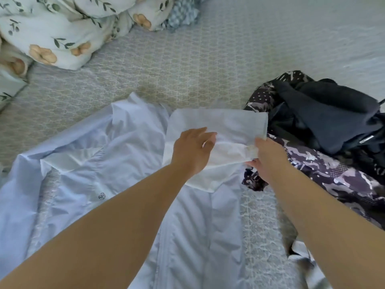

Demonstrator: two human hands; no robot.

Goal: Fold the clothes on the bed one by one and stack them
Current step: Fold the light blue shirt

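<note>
A pale blue shirt lies spread flat on the bed, collar toward the far side, with a small round logo on its chest. Its right sleeve is turned in over the shirt's upper right part. My left hand grips the sleeve fabric near its middle, fingers curled into a fold. My right hand pinches the sleeve's right edge beside the dark pile. Both forearms reach across the shirt's lower half and hide part of it.
A heap of unfolded clothes sits at the right: a dark navy garment on top of a purple-and-black patterned one. A floral quilt is bunched at the far left. The patterned bedsheet stretches beyond the shirt.
</note>
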